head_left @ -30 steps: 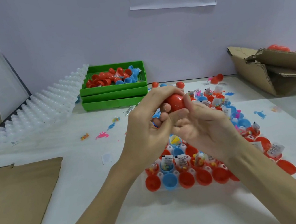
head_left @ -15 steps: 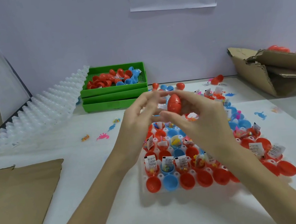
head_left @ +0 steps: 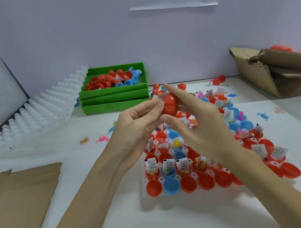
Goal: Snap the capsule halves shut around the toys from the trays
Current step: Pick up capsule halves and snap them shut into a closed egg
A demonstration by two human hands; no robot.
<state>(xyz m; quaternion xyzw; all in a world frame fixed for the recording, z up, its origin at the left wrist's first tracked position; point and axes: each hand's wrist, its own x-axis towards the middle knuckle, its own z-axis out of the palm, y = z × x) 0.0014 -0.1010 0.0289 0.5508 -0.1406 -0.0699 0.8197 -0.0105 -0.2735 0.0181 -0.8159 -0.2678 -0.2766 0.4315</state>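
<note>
Both hands, left hand (head_left: 139,121) and right hand (head_left: 195,120), are pinching the red egg (head_left: 170,105); squeezing crooked could pop it open.

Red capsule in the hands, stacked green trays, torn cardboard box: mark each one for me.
red capsule (head_left: 170,105), head view, on its seam between the fingers.
green trays (head_left: 114,98), head view, front wall of the stack.
cardboard box (head_left: 253,79), head view, its left side wall.

Stacked trays (head_left: 114,99) behind capsule tray (head_left: 177,178).
</note>
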